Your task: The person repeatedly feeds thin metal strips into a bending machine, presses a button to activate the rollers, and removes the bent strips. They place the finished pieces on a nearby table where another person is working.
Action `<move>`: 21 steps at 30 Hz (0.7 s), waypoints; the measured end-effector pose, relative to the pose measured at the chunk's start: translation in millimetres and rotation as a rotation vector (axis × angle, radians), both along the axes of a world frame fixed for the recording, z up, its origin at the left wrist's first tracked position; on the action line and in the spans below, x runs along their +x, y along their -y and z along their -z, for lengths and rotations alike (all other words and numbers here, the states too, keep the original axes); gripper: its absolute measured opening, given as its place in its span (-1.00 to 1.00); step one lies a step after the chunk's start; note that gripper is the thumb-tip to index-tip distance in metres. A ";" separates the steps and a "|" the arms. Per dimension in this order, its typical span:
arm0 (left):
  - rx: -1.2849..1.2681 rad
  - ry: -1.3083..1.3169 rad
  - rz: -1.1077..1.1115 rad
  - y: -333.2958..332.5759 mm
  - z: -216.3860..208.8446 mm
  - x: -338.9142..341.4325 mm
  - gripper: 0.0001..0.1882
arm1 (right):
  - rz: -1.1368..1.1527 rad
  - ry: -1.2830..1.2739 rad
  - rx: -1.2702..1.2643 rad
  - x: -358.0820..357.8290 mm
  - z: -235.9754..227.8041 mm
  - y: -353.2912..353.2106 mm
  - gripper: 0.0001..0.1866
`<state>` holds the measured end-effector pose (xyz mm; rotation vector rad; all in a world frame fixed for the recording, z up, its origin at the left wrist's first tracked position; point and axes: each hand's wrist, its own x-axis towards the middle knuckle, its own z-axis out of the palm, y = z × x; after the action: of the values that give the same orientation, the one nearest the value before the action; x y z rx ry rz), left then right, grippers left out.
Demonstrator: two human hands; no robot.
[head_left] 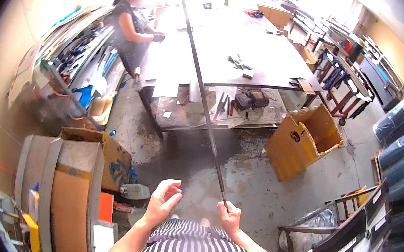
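A long, thin dark rod [213, 149] slants up and away from me, past the near edge of the big table. My right hand [229, 217] is wrapped round its near end, in front of my striped clothing. The rod's far end fades into the bright glare over the table. To the left of the rod, my left hand [162, 202] is raised with its fingers apart and loosely bent. It touches nothing, and the rod passes well to its right.
A co-worker [133, 23] stands at the left side of the white-topped table [269, 59], hands over it. Cardboard boxes stand on the floor, one open box [292, 146] at right and another [116, 158] at left. Racks, a cabinet and dark wrapped rolls [403, 154] line the sides.
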<state>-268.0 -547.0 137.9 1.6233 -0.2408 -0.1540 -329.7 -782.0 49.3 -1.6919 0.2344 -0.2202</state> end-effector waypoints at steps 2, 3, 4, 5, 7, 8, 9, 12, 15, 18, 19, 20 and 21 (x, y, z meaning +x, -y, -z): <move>0.078 -0.070 -0.025 -5.5 28.7 22.2 -0.63 | 0.070 -0.091 -0.039 12.0 21.5 14.5 -0.73; 0.132 -0.093 -0.049 -8.0 41.1 33.8 -0.66 | 0.102 -0.137 -0.057 16.7 29.4 19.8 -0.72; 0.136 -0.154 -0.055 -11.6 53.5 46.4 -0.67 | 0.148 -0.194 -0.067 22.3 32.2 21.7 -0.72; 0.117 -0.176 -0.054 -15.5 67.7 60.0 -0.68 | 0.155 -0.218 -0.094 26.5 47.8 24.7 -0.71; 0.112 -0.242 -0.030 -18.3 85.6 89.2 -0.68 | 0.176 -0.267 -0.155 32.9 87.5 31.5 -0.70; 0.110 -0.264 -0.007 -19.4 89.0 105.4 -0.67 | 0.195 -0.319 -0.187 43.0 96.7 30.7 -0.69; 0.145 -0.273 0.029 -25.2 104.0 119.7 -0.68 | 0.211 -0.370 -0.219 54.6 105.2 29.3 -0.68; 0.221 -0.242 0.083 -35.6 122.9 162.4 -0.69 | 0.249 -0.442 -0.258 112.1 125.5 25.4 -0.66; 0.301 -0.315 0.114 -45.6 142.3 201.4 -0.68 | 0.307 -0.409 -0.313 199.1 140.1 27.4 -0.68; 0.352 -0.364 0.157 -49.1 156.3 238.6 -0.65 | 0.280 -0.280 -0.238 328.5 133.0 37.7 -0.68; 0.323 -0.359 0.193 -47.4 176.8 255.2 -0.65 | 0.252 -0.158 -0.213 366.8 144.2 50.4 -0.75; 0.261 -0.406 0.222 -45.3 199.1 277.2 -0.63 | 0.219 -0.247 -0.267 401.5 139.4 58.8 -0.82; 0.196 -0.447 0.271 -38.1 217.9 302.2 -0.61 | 0.214 -0.200 -0.316 424.8 152.4 76.3 -0.83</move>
<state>34.2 -508.9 -79.9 1.6964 -0.1004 -0.7586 95.1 -858.3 -103.1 -2.0053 0.5555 -0.2572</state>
